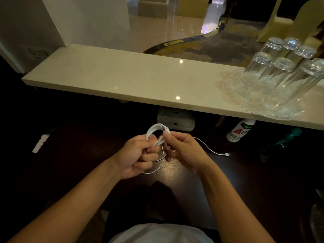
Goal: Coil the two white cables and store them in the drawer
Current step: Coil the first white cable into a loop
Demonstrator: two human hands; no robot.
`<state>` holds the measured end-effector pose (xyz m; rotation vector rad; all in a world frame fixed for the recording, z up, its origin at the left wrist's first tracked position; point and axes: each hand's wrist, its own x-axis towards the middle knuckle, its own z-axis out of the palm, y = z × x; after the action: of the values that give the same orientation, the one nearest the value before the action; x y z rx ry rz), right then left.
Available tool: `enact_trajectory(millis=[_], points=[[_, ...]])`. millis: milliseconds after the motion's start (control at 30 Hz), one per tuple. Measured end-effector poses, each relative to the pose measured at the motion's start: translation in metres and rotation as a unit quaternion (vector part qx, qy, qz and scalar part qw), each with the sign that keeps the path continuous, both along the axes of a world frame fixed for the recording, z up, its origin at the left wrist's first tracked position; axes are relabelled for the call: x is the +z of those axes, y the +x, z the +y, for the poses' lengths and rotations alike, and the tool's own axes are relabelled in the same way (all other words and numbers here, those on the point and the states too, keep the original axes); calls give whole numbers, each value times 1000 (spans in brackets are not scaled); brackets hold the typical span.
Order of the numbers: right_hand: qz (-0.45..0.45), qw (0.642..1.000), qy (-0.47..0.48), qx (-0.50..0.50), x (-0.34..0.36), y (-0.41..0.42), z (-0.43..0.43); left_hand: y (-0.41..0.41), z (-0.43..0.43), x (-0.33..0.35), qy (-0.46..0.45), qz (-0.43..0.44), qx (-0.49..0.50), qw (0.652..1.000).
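A white cable is wound into several loops, held up over the dark wooden desk. My left hand grips the bottom of the coil, and my right hand pinches it from the right side. A loose strand hangs below the hands in a loop. Another white strand lies on the desk to the right and ends in a plug; I cannot tell whether it is the same cable or a second one. No drawer is visible.
A pale stone shelf runs across above the desk, carrying a glass tray of upturned tumblers at the right. Under it are a white bottle, a teal object and a white block. A white piece lies at left.
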<state>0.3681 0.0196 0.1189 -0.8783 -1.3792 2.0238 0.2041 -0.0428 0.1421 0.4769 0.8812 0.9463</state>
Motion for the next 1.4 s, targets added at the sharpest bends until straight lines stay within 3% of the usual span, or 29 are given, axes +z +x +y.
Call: enact_trajectory(millis=[100, 333, 633, 967, 1233, 1400], points=[[37, 999, -11, 34, 2, 9, 2, -4, 1, 1, -14, -12, 15, 1000], [-12, 999, 33, 2, 0, 15, 7, -2, 1, -1, -8, 0, 8, 1000], [-2, 999, -49, -2, 2, 20, 15, 0, 3, 1, 17, 53, 11, 998], [-39, 995, -84, 37, 3, 17, 12, -13, 0, -5, -2, 196, -50, 979], [-54, 989, -124, 52, -5, -10, 3, -36, -7, -19, -99, 148, -56, 982], [-39, 985, -166, -24, -29, -38, -2, -55, -15, -37, -142, 154, -8, 978]])
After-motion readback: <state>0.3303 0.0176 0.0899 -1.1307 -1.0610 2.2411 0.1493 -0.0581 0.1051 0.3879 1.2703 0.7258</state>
